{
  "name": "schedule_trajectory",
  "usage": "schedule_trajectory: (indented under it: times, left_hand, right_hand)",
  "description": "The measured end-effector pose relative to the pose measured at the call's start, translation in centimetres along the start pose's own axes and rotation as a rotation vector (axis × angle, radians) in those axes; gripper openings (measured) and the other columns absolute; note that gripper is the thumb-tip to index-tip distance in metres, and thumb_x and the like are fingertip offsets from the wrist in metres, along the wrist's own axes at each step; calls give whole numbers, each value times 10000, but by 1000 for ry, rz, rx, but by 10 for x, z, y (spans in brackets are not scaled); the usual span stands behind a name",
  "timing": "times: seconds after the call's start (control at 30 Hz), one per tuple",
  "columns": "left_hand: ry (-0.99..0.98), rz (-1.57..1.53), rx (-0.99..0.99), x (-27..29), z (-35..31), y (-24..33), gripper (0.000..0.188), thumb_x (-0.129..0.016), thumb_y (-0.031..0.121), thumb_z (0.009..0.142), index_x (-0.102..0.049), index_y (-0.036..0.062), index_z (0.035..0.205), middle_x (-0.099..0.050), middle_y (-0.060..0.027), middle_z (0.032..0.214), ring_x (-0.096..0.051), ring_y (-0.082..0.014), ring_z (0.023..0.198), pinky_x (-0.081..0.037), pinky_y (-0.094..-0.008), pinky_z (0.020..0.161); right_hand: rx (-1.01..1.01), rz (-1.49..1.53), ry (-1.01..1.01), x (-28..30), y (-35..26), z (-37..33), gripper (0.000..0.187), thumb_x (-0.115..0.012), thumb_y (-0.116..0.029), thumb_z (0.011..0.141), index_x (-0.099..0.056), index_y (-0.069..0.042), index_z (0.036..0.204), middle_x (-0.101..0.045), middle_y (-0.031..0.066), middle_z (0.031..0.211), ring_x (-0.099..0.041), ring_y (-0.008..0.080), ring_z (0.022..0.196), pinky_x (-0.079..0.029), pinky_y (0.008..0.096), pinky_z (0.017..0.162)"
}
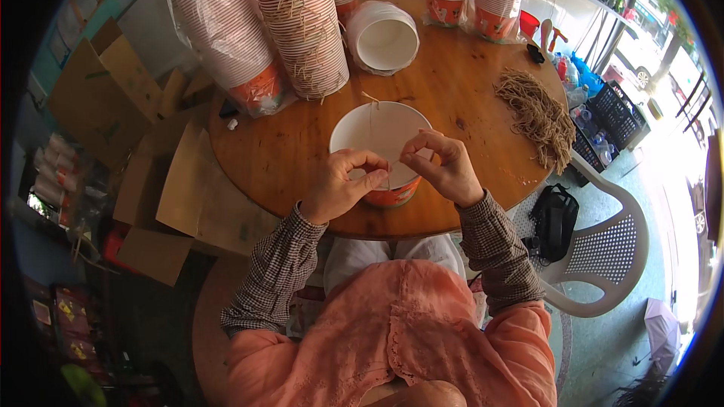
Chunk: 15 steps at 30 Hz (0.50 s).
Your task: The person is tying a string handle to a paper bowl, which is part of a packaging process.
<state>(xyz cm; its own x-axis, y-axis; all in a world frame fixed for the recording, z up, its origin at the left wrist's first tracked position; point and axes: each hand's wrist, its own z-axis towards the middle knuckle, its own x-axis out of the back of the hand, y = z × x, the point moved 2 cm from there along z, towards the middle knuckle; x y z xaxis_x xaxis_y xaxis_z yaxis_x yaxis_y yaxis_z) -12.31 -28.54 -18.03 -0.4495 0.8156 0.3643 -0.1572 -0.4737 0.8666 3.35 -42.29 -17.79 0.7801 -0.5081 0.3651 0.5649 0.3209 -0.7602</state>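
Observation:
A paper tub [392,197] stands upright in front of me, white inside and orange printed outside. A thin tan string [370,96] hangs over its far rim, with an end sticking up. At the near rim my left hand [337,185] pinches string between thumb and forefinger. My right hand [450,169] is closed in a pinch beside it, on string too, fingertips just above the tub's opening. The exact path of the string between my fingers is too fine to follow. A loose heap of tan strings [534,117] lies on the table to the right.
Tall stacks of tubs stand at the back; the stack [308,45] nearest the tub has strings on it. A wrapped tub stack [386,41] lies on its side. Open cardboard boxes [181,188] are left of the round table [452,98], a plastic chair [603,249] right.

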Motion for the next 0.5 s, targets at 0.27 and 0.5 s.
schedule_trajectory:
  times: [0.27,0.5]
  left_hand:
    - [-85,-12,152,6,-1,4,150,-666,140,895,-653,-7,925,-680,-36,843,-640,-112,810,-514,-254,742]
    - [42,-378,211,14,2,6,148,-623,142,935,-636,-2,970,-667,-17,864,-610,-66,793,-487,-209,740]
  right_hand:
    - [-103,251,250,-1,11,-3,69,-650,-61,857,-623,-9,895,-617,10,798,-553,72,761,-454,233,702]
    - [219,-115,43,-1,-31,-3,103,-660,30,802,-632,-6,895,-605,106,916,-611,244,894,-481,335,816]
